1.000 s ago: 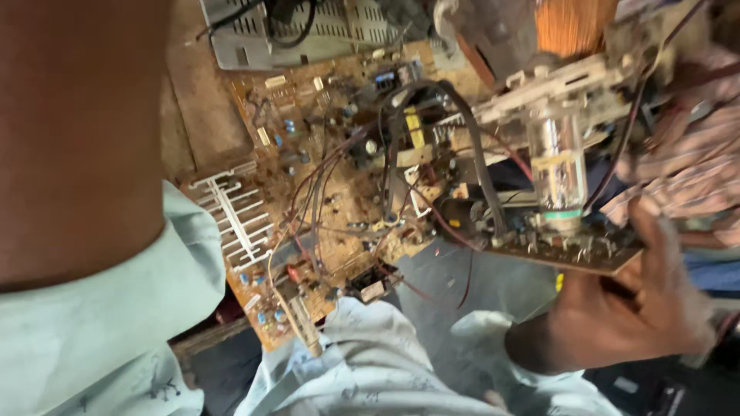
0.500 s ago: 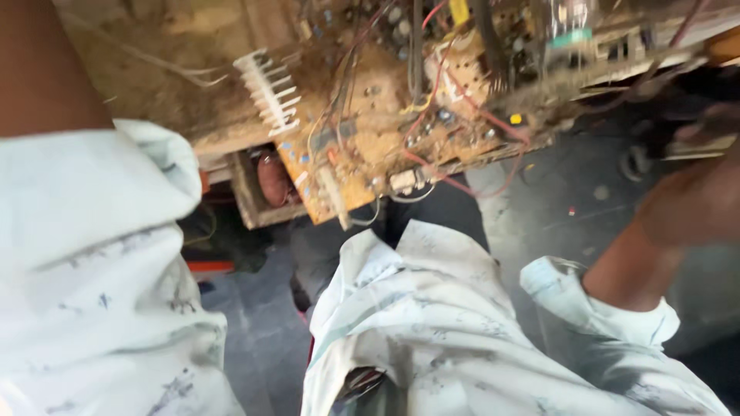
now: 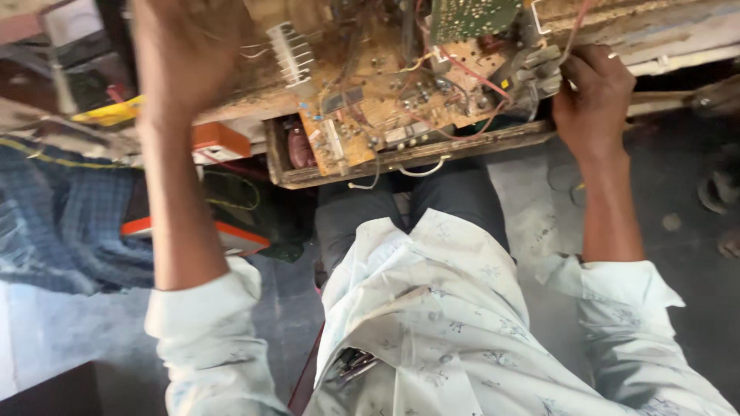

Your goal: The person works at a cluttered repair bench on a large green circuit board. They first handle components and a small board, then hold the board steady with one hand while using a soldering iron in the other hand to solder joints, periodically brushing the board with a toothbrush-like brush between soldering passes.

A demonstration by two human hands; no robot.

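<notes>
An orange-brown circuit board (image 3: 370,115) crowded with parts and wires lies on a wooden bench edge (image 3: 432,150) above my lap. A white finned heat sink (image 3: 289,50) stands on the board's left side, and a green board (image 3: 470,15) rises at its top. My right hand (image 3: 593,85), with a ring on one finger, grips a grey part (image 3: 539,65) and its wires at the board's right end. My left hand (image 3: 185,54) is blurred and raised over the board's left side, close to the heat sink. Its fingers are hidden.
An orange and white box (image 3: 220,142) sits under the bench at the left, with a yellow object (image 3: 116,112) behind it. Blue checked cloth (image 3: 54,208) fills the left side. A sandal (image 3: 717,192) lies on the grey floor at the right. Metal tools (image 3: 351,366) poke from my shirt pocket.
The view has tipped down toward my lap. My right hand has gone from the small board with the glass tube to the main board's right end. My left arm has risen over the board.
</notes>
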